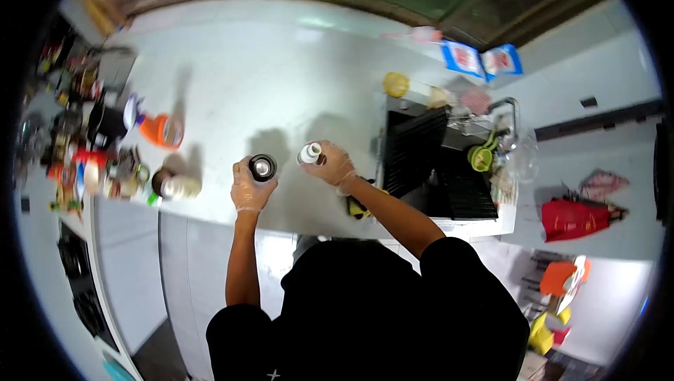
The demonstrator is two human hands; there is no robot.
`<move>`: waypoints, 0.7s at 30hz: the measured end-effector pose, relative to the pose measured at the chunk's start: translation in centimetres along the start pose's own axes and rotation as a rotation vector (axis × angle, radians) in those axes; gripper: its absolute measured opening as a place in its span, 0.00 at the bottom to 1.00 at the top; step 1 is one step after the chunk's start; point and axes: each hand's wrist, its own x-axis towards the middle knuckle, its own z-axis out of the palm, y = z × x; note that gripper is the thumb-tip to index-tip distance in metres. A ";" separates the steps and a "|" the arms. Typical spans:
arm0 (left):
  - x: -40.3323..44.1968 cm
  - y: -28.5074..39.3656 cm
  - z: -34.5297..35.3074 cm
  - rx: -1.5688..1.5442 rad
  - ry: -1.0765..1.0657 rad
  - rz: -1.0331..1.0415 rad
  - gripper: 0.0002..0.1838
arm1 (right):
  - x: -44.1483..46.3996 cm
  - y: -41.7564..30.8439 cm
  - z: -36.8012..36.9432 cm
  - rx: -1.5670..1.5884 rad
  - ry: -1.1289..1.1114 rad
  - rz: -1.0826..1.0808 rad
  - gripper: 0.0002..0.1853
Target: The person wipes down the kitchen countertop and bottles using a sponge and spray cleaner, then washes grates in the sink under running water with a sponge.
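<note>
Above the white counter, my left hand, in a clear plastic glove, is wrapped round a dark round container with a silvery centre at its top. My right hand, gloved the same way, holds a white bottle-like object with a narrow round top. The two objects are a short gap apart, both near the counter's front edge. The palm sides of both hands are hidden. A yellow and black cloth-like item lies partly under my right forearm.
An orange bottle and a pale bottle are at the left, beside many jars and containers. To the right are a sink with a black rack, a faucet, green strainers, a yellow bowl and blue-white packets.
</note>
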 end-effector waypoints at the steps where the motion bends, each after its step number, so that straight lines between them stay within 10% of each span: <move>1: 1.3 3.0 0.2 -0.045 -0.024 0.061 0.39 | 0.6 0.8 -2.4 0.027 0.093 -0.011 0.28; 12: 16.0 31.6 11.7 0.047 -0.329 0.542 0.42 | 9.2 11.1 -28.2 0.090 0.952 0.243 0.29; 21: 23.2 44.8 23.7 0.226 -0.506 0.422 0.43 | 18.0 16.8 -38.3 0.020 0.719 0.510 0.32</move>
